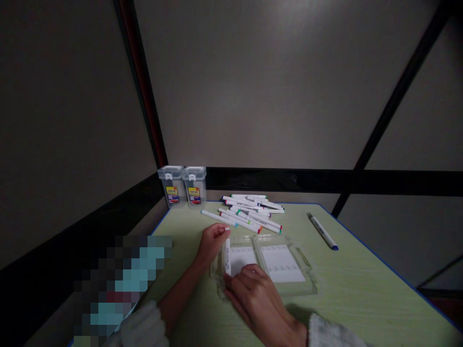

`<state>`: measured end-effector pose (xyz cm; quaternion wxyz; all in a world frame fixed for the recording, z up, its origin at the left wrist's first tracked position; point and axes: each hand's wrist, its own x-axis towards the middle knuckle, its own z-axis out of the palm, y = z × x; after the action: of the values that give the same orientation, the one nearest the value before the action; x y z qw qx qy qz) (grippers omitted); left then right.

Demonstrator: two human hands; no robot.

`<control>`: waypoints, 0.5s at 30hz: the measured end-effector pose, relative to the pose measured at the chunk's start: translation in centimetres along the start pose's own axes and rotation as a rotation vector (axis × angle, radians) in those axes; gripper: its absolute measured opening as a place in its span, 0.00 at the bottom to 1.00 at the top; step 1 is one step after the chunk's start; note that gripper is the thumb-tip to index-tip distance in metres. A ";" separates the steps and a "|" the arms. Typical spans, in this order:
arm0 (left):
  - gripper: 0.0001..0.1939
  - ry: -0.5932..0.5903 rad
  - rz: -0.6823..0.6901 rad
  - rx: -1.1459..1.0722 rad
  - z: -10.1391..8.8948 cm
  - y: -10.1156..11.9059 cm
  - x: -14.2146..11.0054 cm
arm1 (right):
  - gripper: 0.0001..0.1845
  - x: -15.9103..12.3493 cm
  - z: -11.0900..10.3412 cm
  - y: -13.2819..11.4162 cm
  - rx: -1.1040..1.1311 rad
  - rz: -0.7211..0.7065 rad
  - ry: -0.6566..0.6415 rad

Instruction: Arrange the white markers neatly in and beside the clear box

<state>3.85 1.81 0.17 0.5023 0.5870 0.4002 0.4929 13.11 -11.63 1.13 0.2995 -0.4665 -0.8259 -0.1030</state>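
Observation:
A white marker pen lies lengthwise along the left side of an open clear plastic case. My left hand has its thumb and fingers closed on the marker's far end. At the near end, the curled fingers of my right hand close on the marker; its lower tip is hidden by them. White printed paper sheets lie in the two sections of the case. Just beyond the case is a loose pile of white markers with coloured ends.
Two clear lidded boxes with yellow labels stand at the back left. A thicker marker with a blue end lies at the right. The green table has a blue edge, with walls behind and left. A pixelated patch covers the lower left.

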 end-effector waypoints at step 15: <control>0.01 0.050 0.144 0.343 -0.5 -0.6 -0.3 | 0.06 -0.5 0.1 0.2 0.060 0.037 -0.109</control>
<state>3.32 1.73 -0.44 0.3482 0.6788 0.4477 0.4664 13.41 -11.85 0.73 0.2698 -0.4773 -0.8350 -0.0470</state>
